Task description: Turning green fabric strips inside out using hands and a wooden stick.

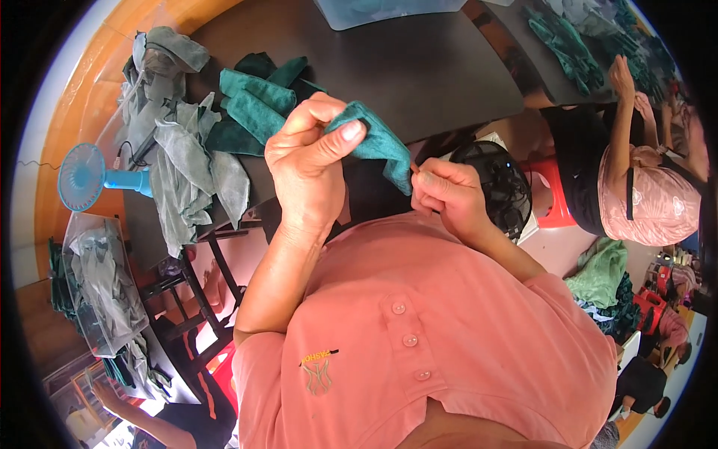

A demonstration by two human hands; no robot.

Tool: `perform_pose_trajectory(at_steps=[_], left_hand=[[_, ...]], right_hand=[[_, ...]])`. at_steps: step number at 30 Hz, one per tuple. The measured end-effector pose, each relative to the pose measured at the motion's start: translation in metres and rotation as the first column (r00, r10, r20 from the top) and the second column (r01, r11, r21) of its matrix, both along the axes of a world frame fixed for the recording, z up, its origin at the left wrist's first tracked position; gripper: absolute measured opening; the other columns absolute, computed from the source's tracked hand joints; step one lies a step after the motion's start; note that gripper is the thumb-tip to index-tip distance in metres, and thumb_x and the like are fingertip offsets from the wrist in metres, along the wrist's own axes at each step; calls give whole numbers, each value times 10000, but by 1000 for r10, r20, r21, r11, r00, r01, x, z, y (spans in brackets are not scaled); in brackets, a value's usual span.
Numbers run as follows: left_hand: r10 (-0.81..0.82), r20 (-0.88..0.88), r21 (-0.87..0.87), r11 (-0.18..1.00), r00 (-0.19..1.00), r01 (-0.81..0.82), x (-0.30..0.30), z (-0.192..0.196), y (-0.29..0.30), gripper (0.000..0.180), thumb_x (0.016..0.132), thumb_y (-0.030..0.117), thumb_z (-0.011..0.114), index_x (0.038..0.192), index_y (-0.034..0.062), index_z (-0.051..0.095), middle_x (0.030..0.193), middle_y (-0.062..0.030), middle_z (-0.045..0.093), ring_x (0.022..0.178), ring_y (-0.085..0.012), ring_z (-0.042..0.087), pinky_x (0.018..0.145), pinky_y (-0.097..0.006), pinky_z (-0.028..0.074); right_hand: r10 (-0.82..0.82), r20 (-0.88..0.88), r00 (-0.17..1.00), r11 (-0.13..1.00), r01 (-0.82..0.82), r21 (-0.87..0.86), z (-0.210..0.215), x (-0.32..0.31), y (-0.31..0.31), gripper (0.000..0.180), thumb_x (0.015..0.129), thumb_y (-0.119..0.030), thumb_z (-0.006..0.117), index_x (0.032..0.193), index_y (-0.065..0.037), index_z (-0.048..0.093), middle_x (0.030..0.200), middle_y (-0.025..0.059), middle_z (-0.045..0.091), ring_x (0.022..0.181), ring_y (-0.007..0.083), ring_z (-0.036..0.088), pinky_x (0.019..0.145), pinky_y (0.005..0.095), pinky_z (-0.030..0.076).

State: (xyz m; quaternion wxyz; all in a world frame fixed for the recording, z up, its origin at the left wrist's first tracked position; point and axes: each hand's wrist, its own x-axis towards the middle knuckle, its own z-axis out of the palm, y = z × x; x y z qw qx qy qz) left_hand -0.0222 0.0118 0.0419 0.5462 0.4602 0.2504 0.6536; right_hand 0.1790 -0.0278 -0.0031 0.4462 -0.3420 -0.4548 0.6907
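My left hand [310, 153] is closed on a green velvety cloth piece [378, 142], its thumb pressed on top near the folded end. The cloth slants down to the right, and its narrow lower end meets the fingertips of my right hand [449, 191]. That hand is pinched shut; something thin and brownish shows at its fingertips, too small to name. Behind my left hand, several folded green cloth pieces [258, 97] lie on the dark table [396, 63]. Further left hangs a heap of grey-green cloth pieces [191, 150] over the table's edge.
A blue handheld fan [82, 178] sticks out at the left. A clear plastic bin [381, 11] stands at the far edge. Beside my right arm are a black mesh-like object [493, 183] and a red stool [553, 194]. Co-workers [643, 187] sit at the right, near green gloves [565, 49].
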Motion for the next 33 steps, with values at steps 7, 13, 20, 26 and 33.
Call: perform_pose_trajectory(at_steps=[7,13,20,26,33], left_hand=[[-44,271,-212,972,962,104,19,11,-2,112,847,15,701,940,-2,640,894,-103,693,823,-231,673,838,-373,514],[78,105,-113,991,991,-66,8,22,-2,118,836,15,716,926,-3,642,879,-93,703,778,-187,669,771,-317,529],[62,-79,-18,998,995,-63,25,31,-9,110,829,-16,723,921,-15,664,865,-37,689,761,-70,603,715,-209,485],[-301,-40,-403,877,953,261,12,38,-4,303,864,156,711,1049,-56,599,791,-103,657,692,-186,645,673,-301,520],[-317,-165,-496,845,934,199,9,21,13,225,902,183,662,794,2,582,661,-83,594,565,-178,579,520,-274,432]], right_hand=[[17,-132,991,966,-50,-252,6,5,-8,288,910,-190,625,704,-10,536,578,6,429,501,105,408,489,275,337],[89,615,783,956,-240,167,35,80,16,189,788,-159,756,793,-37,611,654,-36,517,614,42,453,554,222,338],[-385,376,843,397,-217,892,130,-4,72,293,801,-269,741,894,-14,631,805,76,656,671,148,601,574,305,420],[-180,483,857,689,-240,683,147,4,113,123,853,-148,666,813,-39,627,691,-6,588,594,89,538,537,257,443],[-420,448,790,829,133,542,125,64,132,122,834,-136,708,764,-70,633,665,-37,561,559,55,498,477,211,375]])
